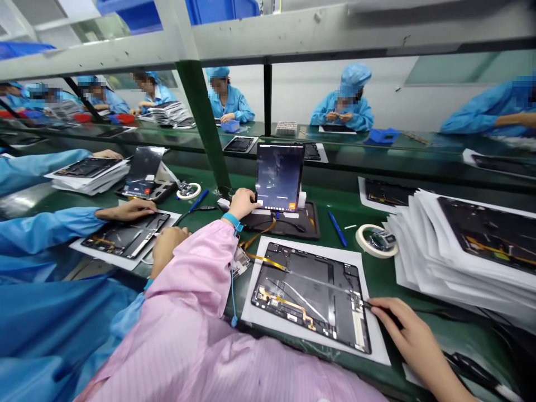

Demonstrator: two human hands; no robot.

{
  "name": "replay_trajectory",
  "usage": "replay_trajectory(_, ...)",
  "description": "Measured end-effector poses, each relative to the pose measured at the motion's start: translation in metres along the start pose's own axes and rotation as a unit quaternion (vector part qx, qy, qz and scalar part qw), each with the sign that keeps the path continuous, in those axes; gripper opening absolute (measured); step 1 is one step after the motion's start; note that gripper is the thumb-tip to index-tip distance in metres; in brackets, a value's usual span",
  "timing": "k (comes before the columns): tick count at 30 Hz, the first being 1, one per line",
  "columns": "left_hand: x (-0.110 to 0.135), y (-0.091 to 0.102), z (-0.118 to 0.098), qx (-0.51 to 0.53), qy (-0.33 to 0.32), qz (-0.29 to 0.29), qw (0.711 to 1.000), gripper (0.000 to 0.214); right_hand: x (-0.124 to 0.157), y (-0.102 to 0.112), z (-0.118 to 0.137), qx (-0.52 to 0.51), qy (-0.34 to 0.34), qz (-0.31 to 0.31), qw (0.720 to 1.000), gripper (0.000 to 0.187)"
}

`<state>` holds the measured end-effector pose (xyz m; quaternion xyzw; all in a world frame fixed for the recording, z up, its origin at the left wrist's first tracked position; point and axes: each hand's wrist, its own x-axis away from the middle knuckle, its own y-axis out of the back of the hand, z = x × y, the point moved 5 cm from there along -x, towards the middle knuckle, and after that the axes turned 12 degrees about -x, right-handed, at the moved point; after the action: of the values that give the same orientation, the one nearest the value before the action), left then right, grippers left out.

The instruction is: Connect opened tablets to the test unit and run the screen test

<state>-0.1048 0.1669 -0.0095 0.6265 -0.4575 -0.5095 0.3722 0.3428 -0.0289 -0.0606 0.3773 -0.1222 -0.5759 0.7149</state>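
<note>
A lit tablet screen [280, 177] leans upright on a stand over a dark tray [312, 220]. My left hand [242, 204] is at its lower left edge, thumb and fingers closed on that edge. An opened tablet housing [310, 293] lies on white paper [262, 312] in front of me, its inner boards and ribbons showing. A gold flex cable [268, 260] runs from it toward the screen. At the housing's right edge my right hand [404, 324] pinches the black plug of a cable [435, 314]; the fingertips partly hide the plug.
To the right stand a stack of paper-layered housings [444, 262], a tape roll [377, 241] and a blue pen [337, 229]. A co-worker's hands [134, 209] work close on my left over another housing [125, 234]. A green post [205, 123] rises ahead.
</note>
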Motion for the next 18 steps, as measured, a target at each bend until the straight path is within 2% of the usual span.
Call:
replay_trajectory(4,0.0004,-0.0063,-0.0034,0.006,-0.011,-0.006,1.0,0.018,0.0007,0.0001,-0.0023,0.002,-0.001,0.0,1.0,0.033)
replay_trajectory(10,0.0006,-0.0051,-0.0017,0.023,-0.026,0.005,0.999,0.021,0.0005,0.0003,-0.0032,0.008,-0.009,-0.003,1.0,0.035)
replay_trajectory(18,0.0003,-0.0069,-0.006,0.034,0.002,-0.006,0.999,0.027,0.0011,0.0001,-0.0067,0.008,-0.013,-0.007,1.0,0.035)
